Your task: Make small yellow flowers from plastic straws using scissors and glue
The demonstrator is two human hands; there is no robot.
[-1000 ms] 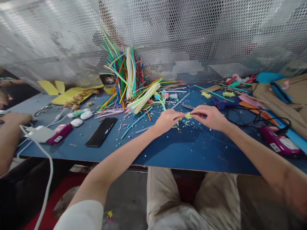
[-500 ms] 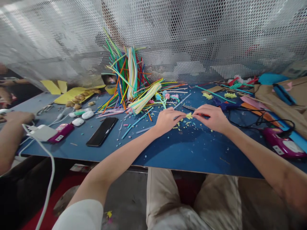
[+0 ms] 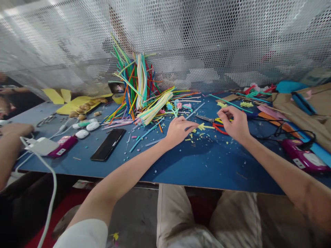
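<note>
My left hand (image 3: 178, 131) is closed in a pinch on one end of a yellow pipe cleaner piece (image 3: 201, 127). That piece has short fuzzy branches, and a straight stem sticks out to its right. To the right my right hand (image 3: 234, 124) is raised off the piece. Its thumb and forefinger come together in a pinch, and anything between the tips is too small to make out. Scissors (image 3: 205, 118) with red and yellow handles lie beside and partly behind the right hand. Yellow and blue clippings are scattered below the piece.
Bundled pipe cleaners (image 3: 142, 81) stand against the perforated metal screen (image 3: 196, 41). Pink and blue pipe cleaner flowers (image 3: 179, 105) lie in front. A phone (image 3: 108, 144), a purple power strip (image 3: 62, 146) and another person's arm (image 3: 14, 148) are leftward. A second purple strip (image 3: 305, 156) sits right.
My right hand has let go of the yellow piece and moved up and right, uncovering its stem and the scissors' handles. My left hand still holds the piece.
</note>
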